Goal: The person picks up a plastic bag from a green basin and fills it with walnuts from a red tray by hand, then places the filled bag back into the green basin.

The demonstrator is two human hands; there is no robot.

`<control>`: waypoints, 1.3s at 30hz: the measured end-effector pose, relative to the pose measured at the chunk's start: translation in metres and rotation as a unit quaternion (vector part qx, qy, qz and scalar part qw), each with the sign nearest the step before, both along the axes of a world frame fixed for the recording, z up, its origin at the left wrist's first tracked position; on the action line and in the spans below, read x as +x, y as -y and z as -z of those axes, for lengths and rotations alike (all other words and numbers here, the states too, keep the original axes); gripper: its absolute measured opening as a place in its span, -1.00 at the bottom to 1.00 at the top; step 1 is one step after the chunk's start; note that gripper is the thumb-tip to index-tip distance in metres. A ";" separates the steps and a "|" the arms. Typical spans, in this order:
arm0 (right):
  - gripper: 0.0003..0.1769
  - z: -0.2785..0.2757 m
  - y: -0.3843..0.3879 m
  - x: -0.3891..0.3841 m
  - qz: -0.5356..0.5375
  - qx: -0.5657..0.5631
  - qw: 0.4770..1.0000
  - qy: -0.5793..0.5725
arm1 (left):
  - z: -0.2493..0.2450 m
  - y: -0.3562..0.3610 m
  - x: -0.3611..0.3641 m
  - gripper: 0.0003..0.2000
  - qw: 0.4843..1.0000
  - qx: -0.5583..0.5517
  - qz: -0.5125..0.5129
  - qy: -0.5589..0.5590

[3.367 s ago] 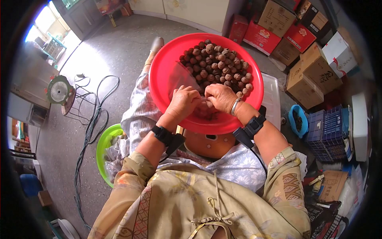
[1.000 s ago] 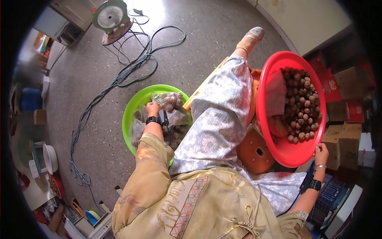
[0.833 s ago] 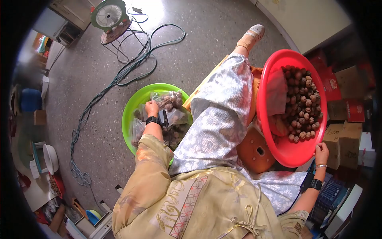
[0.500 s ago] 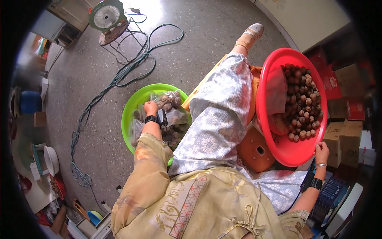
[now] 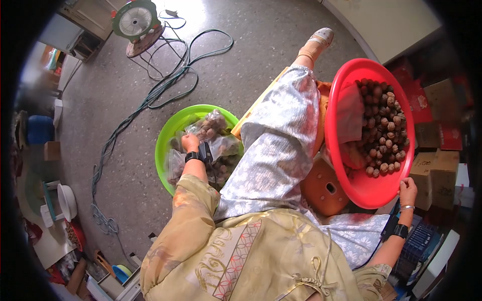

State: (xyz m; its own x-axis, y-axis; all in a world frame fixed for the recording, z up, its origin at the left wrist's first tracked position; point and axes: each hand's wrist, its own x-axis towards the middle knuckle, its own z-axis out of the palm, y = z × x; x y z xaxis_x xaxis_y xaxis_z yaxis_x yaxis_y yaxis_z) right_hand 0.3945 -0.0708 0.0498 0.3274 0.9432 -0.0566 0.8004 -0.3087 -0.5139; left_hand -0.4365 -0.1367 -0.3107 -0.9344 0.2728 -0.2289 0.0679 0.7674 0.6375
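My left hand [image 5: 191,142] reaches down into a green basin [image 5: 170,131] on the floor and grips a clear plastic bag of walnuts [image 5: 210,125]. Other filled bags [image 5: 224,148] lie in the same basin. My right hand [image 5: 407,190] holds the near rim of a red basin [image 5: 361,188] that rests tilted on my lap. Loose walnuts [image 5: 384,128] are heaped against the red basin's far side. A loose clear bag [image 5: 349,115] lies inside the red basin.
An orange stool [image 5: 321,189] sits under my legs. A green scale [image 5: 133,22] and a coiled cable [image 5: 150,95] lie on the grey floor at the far left. Cardboard boxes [image 5: 437,170] stand at the right, a blue crate [image 5: 419,246] below them.
Earlier both hands worked together in the red basin. Since then my left hand has gone down to the green basin with a bag of walnuts, and my right hand has taken the red basin's rim.
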 end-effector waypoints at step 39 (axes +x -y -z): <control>-0.93 -0.002 -0.004 -0.017 -0.033 -0.006 0.998 0.048 | -0.101 -0.038 0.104 -0.35 0.897 -0.146 0.410 -0.071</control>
State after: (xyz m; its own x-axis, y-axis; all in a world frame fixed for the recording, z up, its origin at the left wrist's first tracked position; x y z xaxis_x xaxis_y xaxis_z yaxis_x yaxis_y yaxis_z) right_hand 0.3778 -0.0670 0.0519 0.2698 0.9621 -0.0398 0.8646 -0.2602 -0.4298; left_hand -0.3326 -0.0983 -0.2097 -0.4717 0.8300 -0.2977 0.7510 0.5551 0.3576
